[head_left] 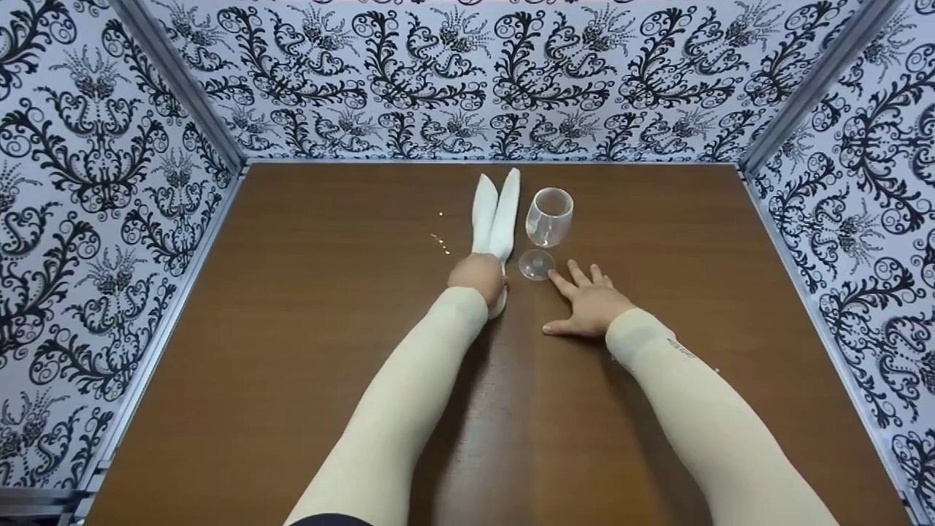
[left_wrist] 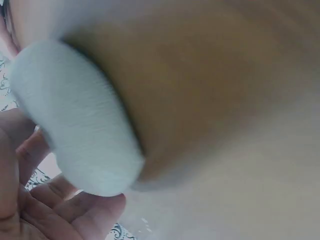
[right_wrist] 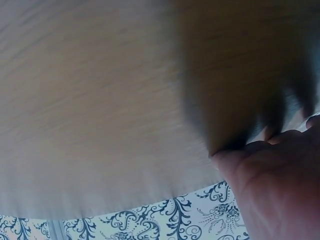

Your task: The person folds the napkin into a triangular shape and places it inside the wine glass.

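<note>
My left hand (head_left: 478, 276) grips the lower part of a white folded cloth (head_left: 500, 226). Two long pointed ends, like rabbit ears, stick out beyond the fist. From the left wrist, the rounded bottom of the cloth (left_wrist: 80, 120) shows with fingers (left_wrist: 85, 212) beside and under it. Just right of it, a clear wine glass (head_left: 549, 219) stands upright on the table. My right hand (head_left: 595, 307) lies low over the table with fingers spread and holds nothing. Its index fingertip is at the edge of the glass's foot; whether they touch, I cannot tell.
The brown wooden table (head_left: 292, 329) is bordered by patterned black-and-white walls (head_left: 438, 80) at the back and sides, with metal rails along the corners. Several tiny shiny specks (head_left: 440, 239) lie left of the cloth.
</note>
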Available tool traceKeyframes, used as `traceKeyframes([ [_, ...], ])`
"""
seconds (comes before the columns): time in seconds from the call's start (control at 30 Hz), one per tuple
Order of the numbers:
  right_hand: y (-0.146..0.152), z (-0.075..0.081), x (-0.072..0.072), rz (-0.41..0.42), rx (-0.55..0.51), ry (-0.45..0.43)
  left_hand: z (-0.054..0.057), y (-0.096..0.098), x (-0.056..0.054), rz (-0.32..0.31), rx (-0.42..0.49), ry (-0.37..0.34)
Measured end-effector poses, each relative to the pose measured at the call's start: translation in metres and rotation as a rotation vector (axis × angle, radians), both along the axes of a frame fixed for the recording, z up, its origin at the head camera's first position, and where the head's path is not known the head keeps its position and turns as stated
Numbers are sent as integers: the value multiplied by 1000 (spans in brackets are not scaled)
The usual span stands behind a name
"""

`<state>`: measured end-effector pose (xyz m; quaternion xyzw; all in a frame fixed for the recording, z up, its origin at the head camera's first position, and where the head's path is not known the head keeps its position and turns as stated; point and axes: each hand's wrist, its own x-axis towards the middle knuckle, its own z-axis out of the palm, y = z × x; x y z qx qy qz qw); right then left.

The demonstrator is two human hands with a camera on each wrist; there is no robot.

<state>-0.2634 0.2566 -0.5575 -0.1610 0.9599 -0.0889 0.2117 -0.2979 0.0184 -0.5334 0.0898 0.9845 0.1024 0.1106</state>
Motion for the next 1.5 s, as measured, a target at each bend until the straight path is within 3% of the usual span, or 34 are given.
traceKeyframes([
  [0.13, 0, -3, -1, -1, -10, 4, 5, 0, -4, 10, -9, 23],
  [0.27, 0, -5, -1, 0, -11, 9, 2, -2, -7, 34, 2, 16],
  [0.5, 0, -1, 0, -13, -24, -2, -4, -7, -14, 70, 74, -108],
  [0.63, -1, 1, 0, -12, -23, -7, -2, -8, -19, 37, 2, -148],
  [0.77, -3, 4, 2, -7, -24, -4, -1, -9, -21, 8, -75, -112],
  [0.93, -3, 7, 4, -8, -15, -25, 2, -10, -20, -11, -89, -58],
  [1.07, -2, 7, 5, -5, -13, -20, 2, -11, -20, -8, -65, -51],
  [1.5, -1, 6, 5, 1, -16, -11, -2, -24, -21, 99, 147, -73],
])
